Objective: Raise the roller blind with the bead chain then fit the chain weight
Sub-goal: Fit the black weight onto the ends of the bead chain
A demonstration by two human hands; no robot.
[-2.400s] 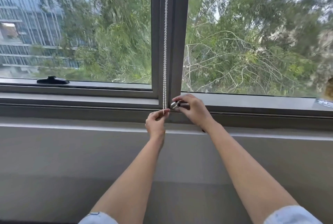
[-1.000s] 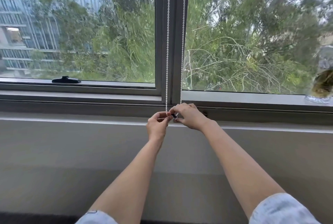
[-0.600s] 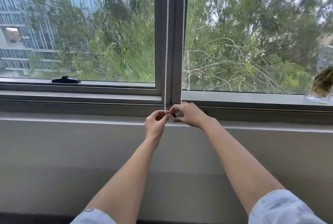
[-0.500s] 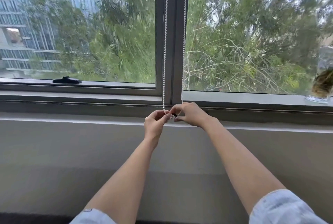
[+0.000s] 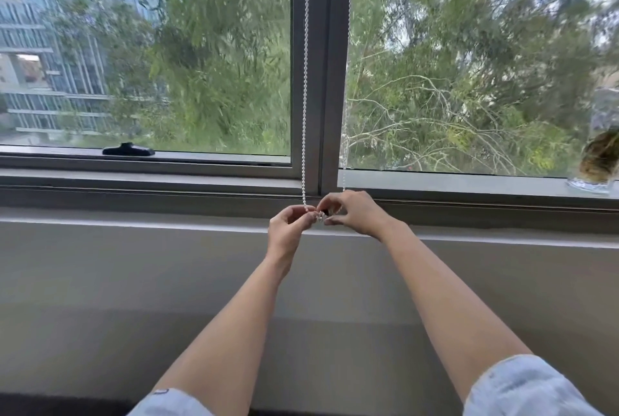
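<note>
The bead chain (image 5: 305,80) is white, a run of small round beads. The window frame (image 5: 326,64) is dark grey, and the wall (image 5: 134,281) under it is a paler grey-beige. The window handle (image 5: 128,150) is black. The rolled sleeves (image 5: 522,389) are light blue denim. Beyond the glass, the trees (image 5: 452,80) are green and the building (image 5: 50,47) is blue-grey, striped with pale lines.

Both hands — left hand (image 5: 288,227), right hand (image 5: 355,214) — pinch the bead chain (image 5: 305,80).

Both forearms extend forward, bare below rolled sleeves, with the left hand (image 5: 287,227) and the right hand (image 5: 355,214) raised side by side, fingertips nearly touching, each hand's thumb and fingers pinched closed, wrists slightly bent.
</note>
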